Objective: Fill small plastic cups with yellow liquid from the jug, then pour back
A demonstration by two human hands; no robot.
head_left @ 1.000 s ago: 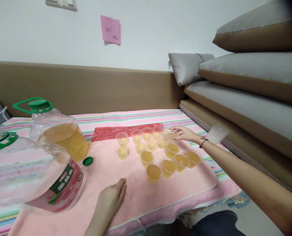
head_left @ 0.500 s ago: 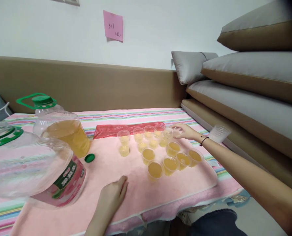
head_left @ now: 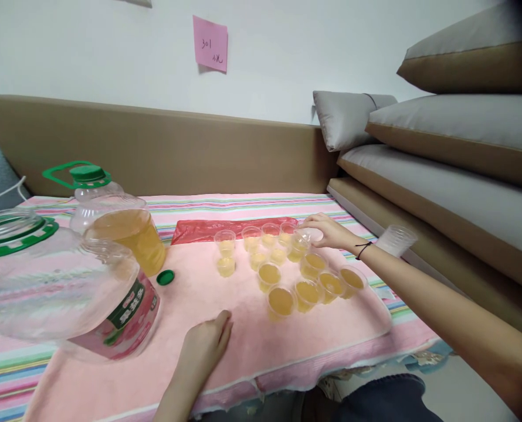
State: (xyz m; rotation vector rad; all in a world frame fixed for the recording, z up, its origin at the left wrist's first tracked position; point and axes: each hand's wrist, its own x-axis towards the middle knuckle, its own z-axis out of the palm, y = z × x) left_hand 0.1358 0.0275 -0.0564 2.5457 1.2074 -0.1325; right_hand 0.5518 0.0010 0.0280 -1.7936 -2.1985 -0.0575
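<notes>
Your right hand (head_left: 326, 231) reached across the pink towel (head_left: 243, 363), fingers closed around a tilted clear plastic cup (head_left: 310, 235) at the far right of a cluster of cups (head_left: 307, 292) holding yellow liquid. The raised cup tipped toward the cluster; whether it touched the cup beside it could not be told. Your left hand (head_left: 204, 343) rested on the towel nearer you, fingers loosely curled, with nothing visible in its hold; its underside was hidden, so how far its grip was open could not be told.

To the left of the cups, a green cap (head_left: 165, 277) lay beside a large bottle (head_left: 131, 237) partly filled with yellow liquid, and a second large bottle (head_left: 124, 328) with a pink label stood closer to you. Red plastic (head_left: 208, 230) stretched behind the cups, while ridged clear plastic cupware (head_left: 396, 240) appeared near the stacked cushions (head_left: 454, 170) on the right.
</notes>
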